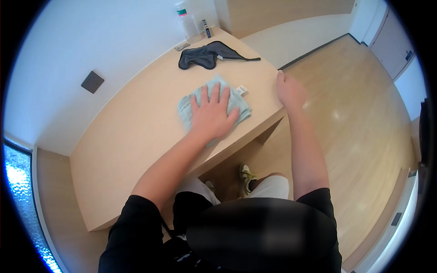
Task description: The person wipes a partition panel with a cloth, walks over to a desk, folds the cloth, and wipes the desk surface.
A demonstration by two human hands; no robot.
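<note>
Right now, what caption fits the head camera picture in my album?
Left hand spread on a pale green cloth, right hand at the edge of the table.

A single camera worn on the person's head looks forward and steeply down across the long near edge of the table (123,141), close enough that the left hand (211,113) and right hand (292,92) show large and the black sleeves (131,232) fill the bottom. Its wide, rounded view takes in the table from near-left corner to far end, the wall (123,36) along its back edge, and a distant door (392,41).
</note>
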